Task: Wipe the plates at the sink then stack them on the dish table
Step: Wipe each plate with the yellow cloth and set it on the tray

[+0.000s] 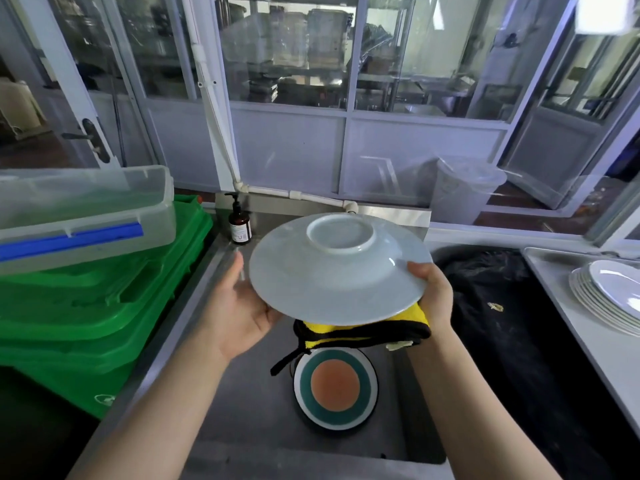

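Mid-task. Patterned plate [335,389] in sink basin [242,393], apparently awaiting wiping. Above it, pale plate [337,271] held upside down: left hand [239,306] cradling rim, fingers hidden beneath; right hand [431,294] gripping rim and yellow cloth [360,332]. Stack of plates [609,294] on dish table [554,282] at right. Black-lined bin [502,306] between. Green crates [86,306], soap bottle [239,225] beyond.

Restaurant kitchen: steel sink [242,427], stacked plates [609,299].
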Tool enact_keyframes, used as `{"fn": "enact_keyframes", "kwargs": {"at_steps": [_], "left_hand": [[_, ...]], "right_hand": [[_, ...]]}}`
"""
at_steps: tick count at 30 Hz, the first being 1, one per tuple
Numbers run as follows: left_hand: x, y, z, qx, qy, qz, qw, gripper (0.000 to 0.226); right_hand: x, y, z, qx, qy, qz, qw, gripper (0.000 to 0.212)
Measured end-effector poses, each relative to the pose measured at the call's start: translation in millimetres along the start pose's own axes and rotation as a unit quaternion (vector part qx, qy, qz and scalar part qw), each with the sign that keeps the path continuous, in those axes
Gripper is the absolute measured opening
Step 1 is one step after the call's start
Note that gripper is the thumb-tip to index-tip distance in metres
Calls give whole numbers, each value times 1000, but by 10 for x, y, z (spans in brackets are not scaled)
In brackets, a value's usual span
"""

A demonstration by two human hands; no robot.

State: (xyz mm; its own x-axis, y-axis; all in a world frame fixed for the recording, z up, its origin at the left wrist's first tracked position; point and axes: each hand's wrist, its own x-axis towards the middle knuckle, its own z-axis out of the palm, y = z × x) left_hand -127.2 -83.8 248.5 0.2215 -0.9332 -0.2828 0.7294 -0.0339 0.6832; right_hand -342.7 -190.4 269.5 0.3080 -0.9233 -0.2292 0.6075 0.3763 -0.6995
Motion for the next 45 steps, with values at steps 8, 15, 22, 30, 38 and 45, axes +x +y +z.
{"fn": "enact_keyframes", "kwargs": {"at_steps": [8, 15, 22, 30, 38, 45], "left_hand": [[8, -174, 50, -32, 39, 100, 994, 31], [-87, -250, -25, 5, 101, 169, 980, 23], [-159, -260, -15, -15, 128, 180, 975, 35], [-278, -237, -84, 20, 142, 240, 960, 42], [-371, -381, 33, -22, 138, 257, 956, 46], [-476, -384, -73, -75, 170, 276, 943, 44]], "right_hand": [[63, 30, 39, -88, 7, 77, 993, 19], [103, 329, -155, -215, 90, 156, 960, 57], [175, 378, -119, -331, 164, 102, 924, 79], [2, 310, -63, -280, 182, -115, 936, 20], [-221, 368, 277, -596, -107, -316, 731, 33], [-400, 484, 137, -706, -220, -355, 572, 55]]}}
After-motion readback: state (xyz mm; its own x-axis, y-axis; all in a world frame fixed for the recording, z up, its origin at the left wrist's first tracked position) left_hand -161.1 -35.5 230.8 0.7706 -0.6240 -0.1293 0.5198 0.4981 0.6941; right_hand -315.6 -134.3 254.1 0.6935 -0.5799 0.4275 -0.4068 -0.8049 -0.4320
